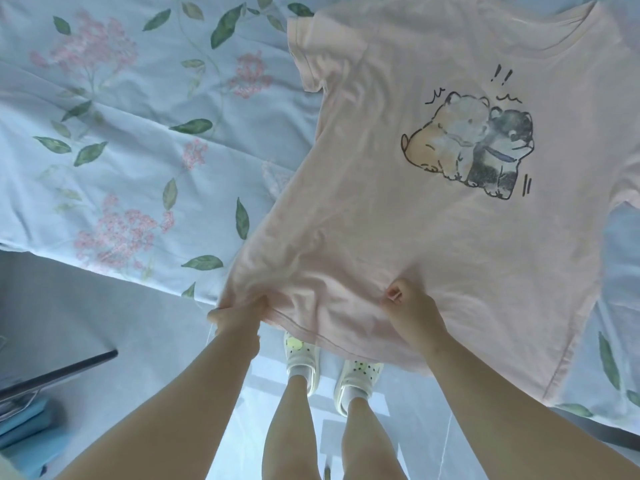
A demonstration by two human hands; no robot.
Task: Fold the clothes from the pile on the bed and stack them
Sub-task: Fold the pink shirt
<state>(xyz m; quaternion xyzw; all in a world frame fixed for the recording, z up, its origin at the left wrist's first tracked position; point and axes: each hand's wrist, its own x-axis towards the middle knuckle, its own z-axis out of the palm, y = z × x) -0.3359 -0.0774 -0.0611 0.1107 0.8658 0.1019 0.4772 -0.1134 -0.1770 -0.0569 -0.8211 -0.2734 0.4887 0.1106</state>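
Pink T-shirt (433, 216) hem held by left hand (235, 315) and right hand (412, 306).

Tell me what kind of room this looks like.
Probably a home bedroom: a floral bedsheet, a pink T-shirt spread across it with the left hand and right hand gripping its hem, and slippers on the pale floor beside it.

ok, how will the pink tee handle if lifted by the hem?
Probably floppy: the tee wrinkles where the left hand and right hand pinch its hem, and sags between them. Likely light: the fabric looks thin. It may drag and crease on the bed.
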